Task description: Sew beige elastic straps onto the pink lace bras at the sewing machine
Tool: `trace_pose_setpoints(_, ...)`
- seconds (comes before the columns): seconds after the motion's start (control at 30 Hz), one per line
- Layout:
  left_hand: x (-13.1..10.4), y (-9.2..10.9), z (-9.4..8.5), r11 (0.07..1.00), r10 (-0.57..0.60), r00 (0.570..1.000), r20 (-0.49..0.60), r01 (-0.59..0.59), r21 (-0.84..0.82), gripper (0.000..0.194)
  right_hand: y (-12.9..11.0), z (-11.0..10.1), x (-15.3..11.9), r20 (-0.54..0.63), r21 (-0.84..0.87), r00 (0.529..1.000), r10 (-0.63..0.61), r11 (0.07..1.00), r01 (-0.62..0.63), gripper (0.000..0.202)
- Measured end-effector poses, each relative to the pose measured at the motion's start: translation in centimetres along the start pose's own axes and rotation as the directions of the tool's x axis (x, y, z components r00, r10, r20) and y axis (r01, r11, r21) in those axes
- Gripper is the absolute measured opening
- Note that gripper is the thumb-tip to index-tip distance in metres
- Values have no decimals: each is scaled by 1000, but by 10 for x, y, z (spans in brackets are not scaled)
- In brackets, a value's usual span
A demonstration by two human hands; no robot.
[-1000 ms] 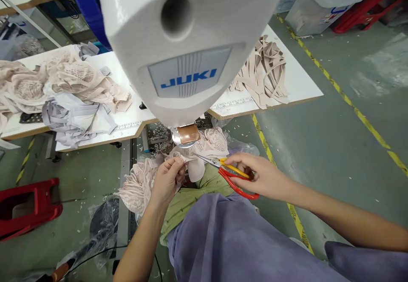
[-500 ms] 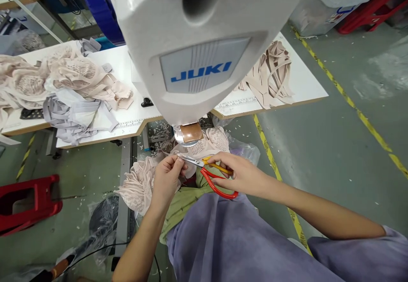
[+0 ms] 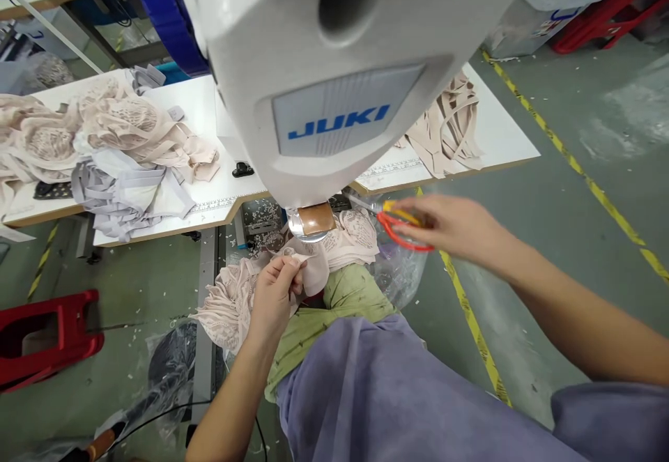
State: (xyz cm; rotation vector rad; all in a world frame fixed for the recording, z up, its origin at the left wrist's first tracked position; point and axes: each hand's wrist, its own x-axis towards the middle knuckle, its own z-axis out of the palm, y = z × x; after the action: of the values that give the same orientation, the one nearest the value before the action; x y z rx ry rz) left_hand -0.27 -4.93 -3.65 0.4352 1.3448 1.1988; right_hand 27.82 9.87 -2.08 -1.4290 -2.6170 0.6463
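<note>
Head view: the left hand point(image 3: 279, 281) pinches beige fabric point(image 3: 314, 272) between thumb and fingers, the cloth sitting before the notch in the white table's point(image 3: 504, 141) front edge; the right hand point(image 3: 452, 228) curls its fingers around the handles of red-and-yellow scissors point(image 3: 389, 231), near that edge; above, the sewing machine point(image 3: 261, 51) reads "JUKI" in blue on a pale plate point(image 3: 345, 143); a ruler scale point(image 3: 214, 205) follows the front edge, its figures too small to read; beige strips point(image 3: 457, 131) lie toward the right corner.
</note>
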Motion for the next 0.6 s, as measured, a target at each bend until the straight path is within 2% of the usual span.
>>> trace_pose_setpoints(0.03, -1, 3, 1, 1000, -19, 1000, 19, 19, 6, 35, 4, -6, 9, -96, -96, 995, -28, 995, 18, 43)
trace_pose_setpoints(0.1, -2, 9, 4, 997, -77, 993, 92, 74, 38, 33, -1, -11, 20, -286, -207, 953, -103, 977, 44, 45)
trace_pose_setpoints(0.13, -3, 14, 6, 992, -114, 982, 149, 106, 63, 31, -11, -9, 21, -339, -218, 926, -164, 972, 93, 46)
trace_pose_setpoints(0.17, -3, 19, 8, 985, -156, 964, 216, 135, 107, 28, -24, -3, 19, -341, -205, 908, -244, 962, 181, 48)
trace_pose_setpoints(0.2, -4, 25, 11, 972, -203, 936, 287, 158, 172, 25, -38, 6, 16, -289, -172, 893, -344, 937, 305, 46)
trace_pose_setpoints(0.27, -6, 36, 16, 919, -302, 869, 392, 155, 363, 24, -65, 27, 8, -72, -67, 821, -567, 824, 563, 31)
trace_pose_setpoints(0.3, -7, 39, 18, 876, -325, 856, 403, 112, 469, 26, -74, 37, 6, 18, -14, 789, -614, 789, 614, 23)
trace_pose_setpoints(0.33, -8, 41, 18, 824, -297, 876, 380, 34, 566, 27, -78, 44, 6, 76, 31, 784, -616, 787, 616, 22)
trace_pose_setpoints(0.37, -10, 40, 16, 763, -196, 924, 327, -65, 643, 27, -78, 49, 8, 86, 69, 816, -571, 821, 567, 24)
trace_pose_setpoints(0.4, -12, 35, 14, 693, -22, 967, 254, -169, 701, 26, -73, 51, 10, 56, 114, 872, -486, 871, 478, 24)
trace_pose_setpoints(0.43, -14, 26, 10, 617, 197, 964, 177, -263, 742, 24, -66, 50, 14, -2, 185, 932, -361, 916, 355, 21)
trace_pose_setpoints(0.47, -16, 14, 6, 552, 412, 905, 103, -338, 763, 23, -57, 49, 16, -59, 297, 977, -203, 931, 211, 20)
trace_pose_setpoints(0.5, -18, -1, 3, 534, 542, 839, 49, -389, 751, 23, -49, 48, 18, -87, 453, 996, -32, 889, 68, 23)
trace_pose_setpoints(0.53, -20, -19, 3, 572, 590, 807, 30, -444, 690, 24, -43, 47, 19, -57, 635, 991, 122, 771, -58, 27)
trace_pose_setpoints(0.57, -21, -37, 6, 674, 523, 850, 62, -457, 580, 30, -40, 48, 18, 31, 800, 973, 228, 577, -161, 30)
trace_pose_setpoints(0.6, -21, -56, 12, 814, 379, 916, 134, -398, 422, 44, -41, 50, 15, 155, 910, 949, 274, 334, -245, 30)
